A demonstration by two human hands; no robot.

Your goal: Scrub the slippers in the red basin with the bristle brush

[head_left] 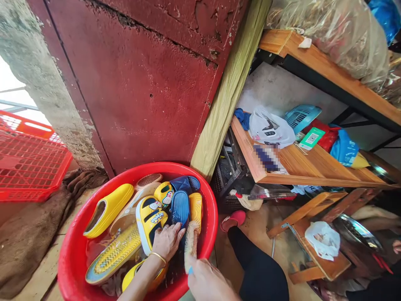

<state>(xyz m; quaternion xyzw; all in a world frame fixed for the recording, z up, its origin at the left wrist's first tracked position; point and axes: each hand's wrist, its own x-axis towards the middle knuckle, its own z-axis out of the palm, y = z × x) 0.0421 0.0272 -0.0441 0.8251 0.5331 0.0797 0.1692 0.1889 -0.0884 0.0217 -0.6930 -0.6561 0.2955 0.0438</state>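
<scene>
A red tub (67,238) holds water and several shoes. My left hand (167,242), with a gold bangle at its wrist, has its fingers closed on the edge of a blue slipper (180,207). My right hand (208,282) grips the handle of a scrubbing brush (191,242), its head beside the blue slipper. Just left of the blue slipper lies a yellow and white sandal (144,217) with dark straps. A yellow slipper (196,207) rests on the right. Around them are a yellow clog (111,209) and an upturned yellow sole (114,255).
Behind the tub stands a dark red metal door (147,96). A red plastic crate (31,163) and brown cloth (28,242) are at the left. On the right, a wooden shelf (307,167) carries bags and a blue basket. Another person's hand (397,246) shows near a wooden stool (332,259).
</scene>
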